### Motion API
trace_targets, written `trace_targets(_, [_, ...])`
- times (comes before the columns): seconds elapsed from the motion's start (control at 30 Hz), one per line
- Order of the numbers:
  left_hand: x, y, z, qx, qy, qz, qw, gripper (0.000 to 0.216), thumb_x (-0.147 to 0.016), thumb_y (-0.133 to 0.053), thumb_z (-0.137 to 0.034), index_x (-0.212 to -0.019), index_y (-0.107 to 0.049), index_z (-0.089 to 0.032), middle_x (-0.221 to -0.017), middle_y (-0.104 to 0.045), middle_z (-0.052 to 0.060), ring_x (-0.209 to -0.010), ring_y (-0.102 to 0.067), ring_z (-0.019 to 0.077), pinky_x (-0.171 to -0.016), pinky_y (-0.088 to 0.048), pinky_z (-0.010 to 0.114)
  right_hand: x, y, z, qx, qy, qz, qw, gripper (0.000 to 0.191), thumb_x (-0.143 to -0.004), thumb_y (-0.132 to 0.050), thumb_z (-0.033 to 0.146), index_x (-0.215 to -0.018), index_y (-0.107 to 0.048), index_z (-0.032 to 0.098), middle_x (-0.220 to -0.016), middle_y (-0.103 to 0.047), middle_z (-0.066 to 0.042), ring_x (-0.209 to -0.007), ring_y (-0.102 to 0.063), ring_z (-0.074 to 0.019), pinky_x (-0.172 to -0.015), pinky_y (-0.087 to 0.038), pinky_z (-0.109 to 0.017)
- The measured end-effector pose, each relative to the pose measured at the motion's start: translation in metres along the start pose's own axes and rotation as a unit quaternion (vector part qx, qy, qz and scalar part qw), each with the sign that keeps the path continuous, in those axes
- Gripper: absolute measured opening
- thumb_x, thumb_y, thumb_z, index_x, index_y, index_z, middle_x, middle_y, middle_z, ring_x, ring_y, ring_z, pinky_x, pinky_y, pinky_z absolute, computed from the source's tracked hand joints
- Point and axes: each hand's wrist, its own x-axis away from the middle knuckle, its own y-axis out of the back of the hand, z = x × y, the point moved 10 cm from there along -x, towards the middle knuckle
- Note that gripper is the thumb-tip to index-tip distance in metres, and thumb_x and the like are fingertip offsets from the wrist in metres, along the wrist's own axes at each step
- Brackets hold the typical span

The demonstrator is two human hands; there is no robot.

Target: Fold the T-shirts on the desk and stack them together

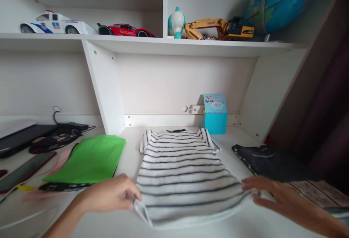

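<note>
A white shirt with thin black stripes (182,170) lies flat on the white desk (240,227), collar toward the back wall. My left hand (111,194) is closed, pinching the shirt's lower left hem. My right hand (268,190) lies with fingers stretched out along the shirt's lower right edge, touching the fabric.
A folded green cloth (88,158) lies left of the shirt, with a phone (25,170) and a dark laptop (23,138) farther left. A dark garment (268,161) sits at the right. A blue box (215,113) stands behind. Toy cars, an excavator and a globe (283,1) fill the shelf above.
</note>
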Motion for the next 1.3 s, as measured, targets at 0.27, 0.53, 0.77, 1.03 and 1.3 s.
trace_targets(0.27, [-0.101, -0.008, -0.002, -0.081, -0.071, -0.051, 0.993, 0.047, -0.084, -0.038, -0.046, -0.124, -0.050, -0.024, -0.131, -0.046, 0.003, -0.121, -0.040, 0.0203, -0.101, -0.029, 0.030, -0.077, -0.041, 0.051, 0.035, 0.036, 0.044, 0.998, 0.054, -0.086, -0.024, 0.053, -0.124, -0.049, 0.024, -0.132, -0.045, -0.003, -0.124, -0.036, -0.0208, -0.104, -0.028, -0.035])
trace_targets(0.53, [-0.175, -0.022, 0.097, -0.185, 0.098, -0.089, 0.974, 0.072, -0.076, -0.024, -0.071, -0.138, -0.018, -0.036, -0.147, -0.005, 0.003, -0.132, 0.001, 0.0363, -0.098, -0.006, 0.062, -0.164, -0.092, 0.006, 0.175, -0.052, -0.027, 0.983, 0.059, -0.087, -0.030, 0.051, -0.138, -0.029, 0.021, -0.144, -0.021, -0.010, -0.132, -0.013, -0.0316, -0.101, -0.022, -0.049])
trace_targets(0.77, [-0.185, 0.019, 0.144, -0.196, 0.197, -0.111, 0.954, 0.079, -0.072, -0.023, -0.075, -0.138, -0.021, -0.032, -0.147, -0.011, 0.009, -0.130, -0.006, 0.0417, -0.094, -0.007, 0.065, -0.185, -0.081, -0.024, 0.190, -0.138, 0.000, 0.972, 0.067, -0.083, -0.017, 0.063, -0.139, -0.023, 0.026, -0.143, -0.022, -0.012, -0.128, -0.020, -0.0375, -0.094, -0.026, -0.057])
trace_targets(1.03, [-0.194, 0.023, 0.171, -0.192, 0.191, -0.146, 0.952, 0.071, -0.077, -0.020, -0.069, -0.138, -0.020, -0.033, -0.147, -0.010, 0.007, -0.132, -0.003, 0.0366, -0.094, -0.005, 0.067, -0.203, -0.092, -0.024, 0.205, -0.155, -0.002, 0.966, 0.061, -0.087, -0.020, 0.054, -0.140, -0.020, 0.024, -0.145, -0.017, -0.005, -0.132, -0.014, -0.0246, -0.102, -0.021, -0.048])
trace_targets(1.3, [-0.176, 0.070, 0.193, -0.072, 0.149, -0.239, 0.957, 0.037, -0.076, -0.048, -0.035, -0.106, -0.057, -0.015, -0.125, -0.048, 0.015, -0.120, -0.036, 0.0335, -0.095, -0.027, 0.047, -0.134, -0.151, 0.173, 0.164, 0.147, -0.006, 0.975, 0.060, -0.085, -0.036, 0.049, -0.138, -0.027, 0.021, -0.143, -0.020, -0.012, -0.131, -0.013, -0.0317, -0.099, -0.023, -0.055])
